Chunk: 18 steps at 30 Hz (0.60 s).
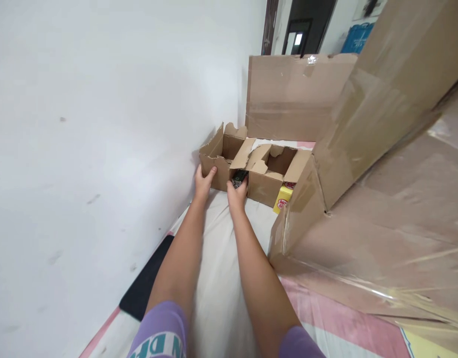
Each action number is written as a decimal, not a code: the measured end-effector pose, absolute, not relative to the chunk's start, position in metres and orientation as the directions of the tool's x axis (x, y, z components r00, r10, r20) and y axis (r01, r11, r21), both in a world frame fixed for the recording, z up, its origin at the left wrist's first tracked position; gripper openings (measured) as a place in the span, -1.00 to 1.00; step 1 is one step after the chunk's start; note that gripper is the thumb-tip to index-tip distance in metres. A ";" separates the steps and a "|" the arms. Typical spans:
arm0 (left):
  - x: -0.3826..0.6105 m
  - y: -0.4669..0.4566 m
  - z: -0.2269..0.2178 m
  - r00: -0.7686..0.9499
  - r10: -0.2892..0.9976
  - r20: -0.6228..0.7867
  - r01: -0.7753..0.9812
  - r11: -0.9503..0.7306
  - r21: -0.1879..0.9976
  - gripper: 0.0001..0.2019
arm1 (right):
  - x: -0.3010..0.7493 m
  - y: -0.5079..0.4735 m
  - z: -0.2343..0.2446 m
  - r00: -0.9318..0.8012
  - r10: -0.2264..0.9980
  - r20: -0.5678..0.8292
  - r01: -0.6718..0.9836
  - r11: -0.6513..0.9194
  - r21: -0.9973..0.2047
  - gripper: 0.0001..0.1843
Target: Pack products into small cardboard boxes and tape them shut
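Observation:
Two small open-topped cardboard boxes stand side by side by the wall, with torn upper edges. My left hand point(204, 183) grips the near left corner of the left cardboard box point(220, 171), thumb on its front and fingers mostly hidden round the side. In the gap between the boxes, under the cardboard flaps point(242, 154), is a small dark block-shaped object point(239, 177) with a patterned front. My right hand point(237, 196) is closed on it; its exact kind cannot be made out. The right cardboard box point(265, 188) is just beside that hand.
A yellow packet point(282, 200) stands against the right box. Large taped cardboard point(385, 209) fills the right side, and an upright cardboard panel point(288, 99) stands behind. The white wall point(102, 124) borders the left, with a black flat object point(146, 278) along it.

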State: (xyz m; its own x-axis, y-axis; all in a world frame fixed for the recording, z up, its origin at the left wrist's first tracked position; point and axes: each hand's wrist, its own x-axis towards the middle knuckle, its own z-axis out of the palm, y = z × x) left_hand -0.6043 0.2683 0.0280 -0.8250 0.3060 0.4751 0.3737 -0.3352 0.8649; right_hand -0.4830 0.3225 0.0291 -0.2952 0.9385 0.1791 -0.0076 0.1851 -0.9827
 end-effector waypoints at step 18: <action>-0.576 0.258 0.072 -0.760 0.239 0.605 0.645 0.152 0.749 -0.49 | -0.480 0.319 0.030 -0.307 0.942 0.132 -0.173 0.081 -0.982 -0.50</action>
State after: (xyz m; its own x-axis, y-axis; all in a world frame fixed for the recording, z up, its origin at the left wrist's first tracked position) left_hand -0.5755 0.2583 0.0723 -0.7596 0.2387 0.6050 0.6445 0.1521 0.7493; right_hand -0.4801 0.3187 0.0295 -0.3075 0.9424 0.1320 -0.1734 0.0809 -0.9815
